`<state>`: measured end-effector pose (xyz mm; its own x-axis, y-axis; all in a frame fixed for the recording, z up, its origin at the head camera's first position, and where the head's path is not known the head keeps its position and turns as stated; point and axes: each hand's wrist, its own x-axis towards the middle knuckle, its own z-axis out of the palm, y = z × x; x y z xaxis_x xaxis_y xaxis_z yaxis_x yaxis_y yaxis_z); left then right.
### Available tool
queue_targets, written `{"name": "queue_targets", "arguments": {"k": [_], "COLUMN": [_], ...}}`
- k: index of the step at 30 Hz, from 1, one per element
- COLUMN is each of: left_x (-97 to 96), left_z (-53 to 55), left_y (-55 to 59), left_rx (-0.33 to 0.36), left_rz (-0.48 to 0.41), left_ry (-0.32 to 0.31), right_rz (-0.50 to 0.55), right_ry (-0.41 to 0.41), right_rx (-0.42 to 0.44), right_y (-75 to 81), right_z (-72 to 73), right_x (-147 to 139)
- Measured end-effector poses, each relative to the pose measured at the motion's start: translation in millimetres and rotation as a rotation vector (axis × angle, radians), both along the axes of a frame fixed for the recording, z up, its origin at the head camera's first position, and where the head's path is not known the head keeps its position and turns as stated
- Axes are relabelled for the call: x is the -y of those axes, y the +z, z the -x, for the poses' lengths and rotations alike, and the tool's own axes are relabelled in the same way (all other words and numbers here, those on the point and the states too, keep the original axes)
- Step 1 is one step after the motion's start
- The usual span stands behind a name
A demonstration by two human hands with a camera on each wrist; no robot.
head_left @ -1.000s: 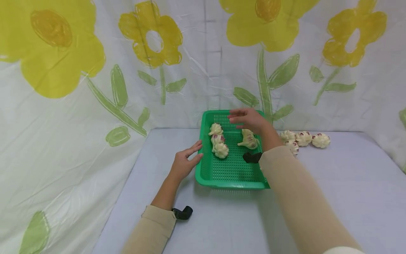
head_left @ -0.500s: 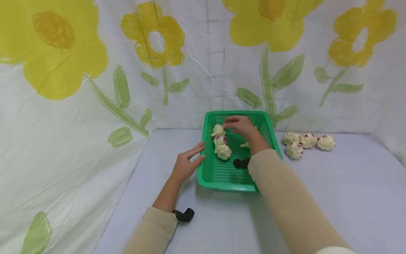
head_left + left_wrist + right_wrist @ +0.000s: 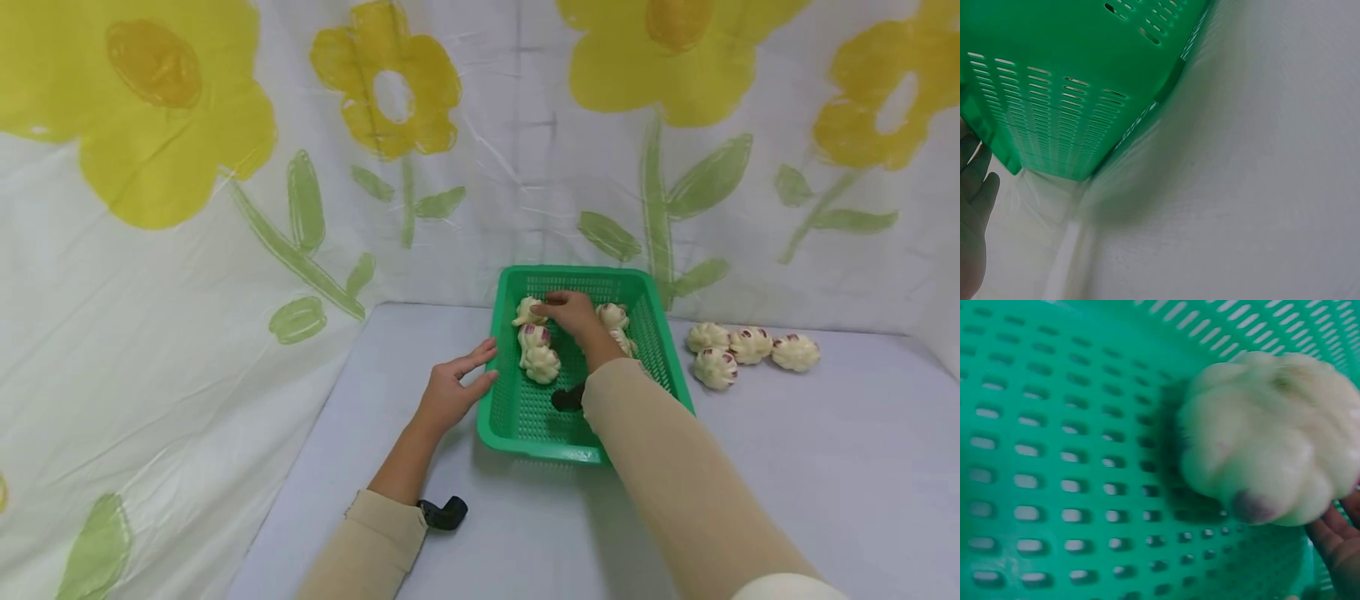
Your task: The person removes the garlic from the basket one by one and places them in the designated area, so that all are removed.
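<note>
A green plastic basket (image 3: 543, 450) sits on the table, holding several cream garlic bulbs with purple patches. My right hand (image 3: 573, 318) reaches inside and pinches the far-left garlic bulb (image 3: 528, 311) with curled fingers. In the right wrist view, a garlic bulb (image 3: 1266, 440) looms large, with fingertips (image 3: 1338, 540) at its lower side. Below the pinched one lie two more, a purple-marked bulb (image 3: 534, 337) and a paler bulb (image 3: 542, 365). On the basket's left rim rest the extended fingers of my left hand (image 3: 450, 392), also seen beside the slotted wall (image 3: 1047, 119).
Right of the basket, a loose group of garlic bulbs (image 3: 750, 344) lies on the pale table (image 3: 795, 467). Under my right forearm, two bulbs (image 3: 613, 317) sit along the basket's right side. A flowered curtain (image 3: 480, 208) hangs right behind the basket.
My right hand has come from above the basket's right side, left and down onto the far-left bulb, uncovering the bulbs on the right. My left hand stays at the rim.
</note>
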<state>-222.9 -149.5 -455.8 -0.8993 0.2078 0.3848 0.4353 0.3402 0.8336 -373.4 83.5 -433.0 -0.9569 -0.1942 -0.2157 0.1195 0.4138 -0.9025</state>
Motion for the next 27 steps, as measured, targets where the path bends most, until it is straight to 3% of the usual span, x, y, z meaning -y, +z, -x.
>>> {"name": "queue_targets", "arguments": {"k": [5,14,21,27], "left_x": [-1.7,-1.9,-6.5,-7.2], "left_z": [-1.3,1.2,-17.7,-18.8], "left_y": [3.1,6.2,32.8,34.6], "left_rx": [0.000,0.004,0.018,0.018], "left_rz": [-0.006,-0.011,0.009,0.003], "left_ry": [-0.011,-0.009,-0.015,-0.011], "right_rz": [-0.035,-0.146,-0.217,-0.232], "right_ry": [-0.014,0.099,0.168,0.180], "right_rx": [-0.002,-0.034,-0.053,-0.029], "right_y": [-4.5,-2.3,-3.9,-4.8], "right_z": [0.1,0.6,-2.4,-2.3], "right_x": [3,10,19,18]}}
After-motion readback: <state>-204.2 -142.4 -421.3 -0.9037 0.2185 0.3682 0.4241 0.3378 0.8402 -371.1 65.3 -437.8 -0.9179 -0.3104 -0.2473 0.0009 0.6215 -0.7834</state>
